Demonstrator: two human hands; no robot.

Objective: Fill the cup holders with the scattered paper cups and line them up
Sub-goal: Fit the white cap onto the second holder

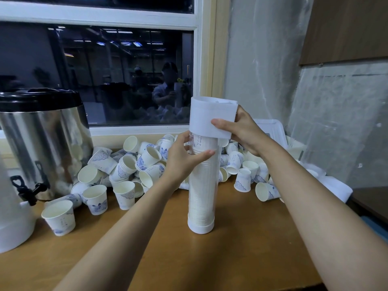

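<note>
A tall clear cup holder (201, 198) stands upright on the wooden table (241, 248), packed with a stack of white paper cups. My left hand (184, 158) grips the tube just below its top. My right hand (239, 131) grips the white cap (212, 116) that sits over the tube's upper end. Several loose paper cups with blue prints (126, 164) lie scattered behind the holder along the window sill, some upright, some on their sides.
A steel drinks urn with a black lid (42, 139) stands at the back left, a white container (12, 217) in front of it. White trays (270, 131) lie at the back right. The table's right edge (348, 204) drops off by the wall.
</note>
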